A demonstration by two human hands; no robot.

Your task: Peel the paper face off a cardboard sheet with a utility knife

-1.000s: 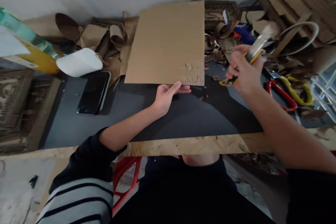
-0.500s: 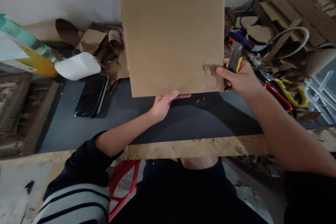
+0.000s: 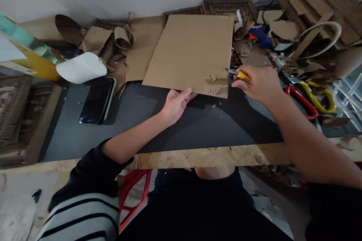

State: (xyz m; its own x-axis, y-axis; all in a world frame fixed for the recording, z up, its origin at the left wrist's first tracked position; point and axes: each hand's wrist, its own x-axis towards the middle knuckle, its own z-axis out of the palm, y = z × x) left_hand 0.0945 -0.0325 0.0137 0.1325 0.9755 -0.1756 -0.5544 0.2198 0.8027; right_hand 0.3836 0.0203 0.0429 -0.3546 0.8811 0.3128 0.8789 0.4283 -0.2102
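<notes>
A brown cardboard sheet leans away from me above the bench. My left hand grips its near edge, thumb on top and fingers underneath. Close to the sheet's right edge, my right hand is closed around a yellow utility knife, its blade pointing left over the cardboard. A row of short dark slits and a torn patch mark the sheet's near right corner. Tiny cardboard scraps lie on the dark mat beneath.
Left of the sheet lie a smartphone and a white roll. Red and yellow-handled scissors, a blue glue gun and cardboard scraps crowd the right. Corrugated pieces are stacked at far left. A wooden edge borders the bench.
The cardboard sheet has tipped back and down, uncovering the pieces behind it. The right hand has let go of its edge and turned the knife so the blade points left.
</notes>
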